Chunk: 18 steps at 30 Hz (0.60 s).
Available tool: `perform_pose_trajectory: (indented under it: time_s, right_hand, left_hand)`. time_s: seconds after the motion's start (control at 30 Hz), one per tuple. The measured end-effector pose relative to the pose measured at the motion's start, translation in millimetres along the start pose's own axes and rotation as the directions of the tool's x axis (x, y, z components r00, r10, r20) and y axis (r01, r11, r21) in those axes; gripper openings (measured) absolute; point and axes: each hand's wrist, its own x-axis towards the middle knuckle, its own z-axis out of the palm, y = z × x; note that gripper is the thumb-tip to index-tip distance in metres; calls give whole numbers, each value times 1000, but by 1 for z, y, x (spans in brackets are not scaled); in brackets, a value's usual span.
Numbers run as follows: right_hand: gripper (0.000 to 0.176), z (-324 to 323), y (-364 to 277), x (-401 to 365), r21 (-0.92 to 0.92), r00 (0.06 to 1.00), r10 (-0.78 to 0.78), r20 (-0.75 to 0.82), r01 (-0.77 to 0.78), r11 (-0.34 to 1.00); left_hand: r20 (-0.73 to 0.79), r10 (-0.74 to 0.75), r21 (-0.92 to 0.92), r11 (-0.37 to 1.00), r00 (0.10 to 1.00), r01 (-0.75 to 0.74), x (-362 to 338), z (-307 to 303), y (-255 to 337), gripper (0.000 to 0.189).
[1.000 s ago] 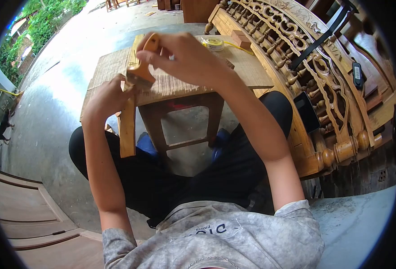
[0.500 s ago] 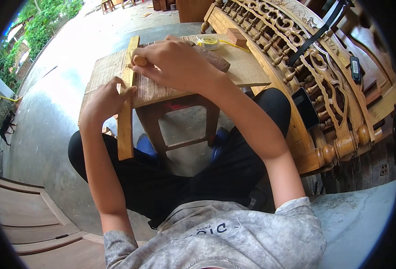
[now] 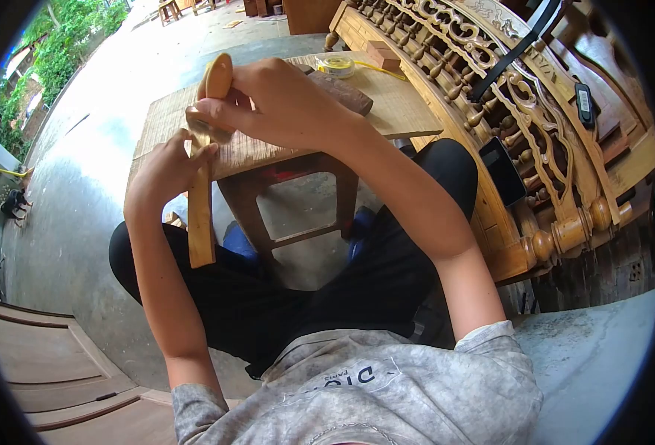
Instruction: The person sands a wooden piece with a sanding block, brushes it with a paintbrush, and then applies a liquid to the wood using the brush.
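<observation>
My left hand point(image 3: 165, 172) grips a narrow wooden strip point(image 3: 202, 222) near its middle, fingers and thumb at its two sides. The strip's near end juts past the board point(image 3: 165, 119) toward my lap. Just beyond those fingers, my right hand point(image 3: 257, 100) is closed round a bladed tool point(image 3: 219, 76) with a rounded wooden handle. Its handle is tilted up, and a metal blade shows low against the strip; the exact kind of tool cannot be made out. A dark wooden piece point(image 3: 346, 95) lies on the board behind my right wrist.
A yellow tape measure point(image 3: 336, 67) and small wooden blocks point(image 3: 383, 55) lie at the board's far right. The board rests on a stool point(image 3: 283, 241) between my knees. A carved wooden bench point(image 3: 490, 215) stands on the right, with a phone point(image 3: 502, 172) on it.
My right hand has turned the tool, so its handle now points higher and its blade shows. The left hand keeps its grip on the strip. The whole view has shifted slightly.
</observation>
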Motion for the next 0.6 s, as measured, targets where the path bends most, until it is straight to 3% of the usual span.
perform_pose_trajectory:
  time_s: [0.07, 0.2, 0.33, 0.43, 0.47, 0.57, 0.6]
  right_hand:
    - [31, 2, -1, 1, 50, 999, 14, 30, -15, 999]
    - [27, 14, 5, 1, -67, 995, -93, -29, 91, 994]
    - [27, 3, -1, 3, 41, 998, -27, -49, 29, 999]
    - [30, 4, -3, 4, 121, 994, -30, -103, 42, 992]
    - [33, 2, -8, 4, 114, 998, 9, -64, -1, 993]
    - [36, 12, 2, 4, 2, 997, -59, -51, 59, 998]
    - [37, 8, -4, 5, -2, 999, -24, -44, 24, 1000]
  left_hand:
    - [25, 26, 60, 998, 999, -27, 10, 6, -11, 62]
    - [4, 11, 60, 998, 1000, -11, 3, 0, -4, 62]
    - [-60, 71, 67, 995, 996, -67, 7, 7, -15, 64]
    - [22, 72, 36, 997, 997, -72, 10, 5, -18, 63]
    - [27, 60, 61, 996, 998, -62, 8, 2, -15, 64]
    - [-17, 29, 8, 1000, 999, -29, 1, 0, -9, 64]
    - [-88, 81, 34, 996, 993, -78, 2, 4, -12, 65]
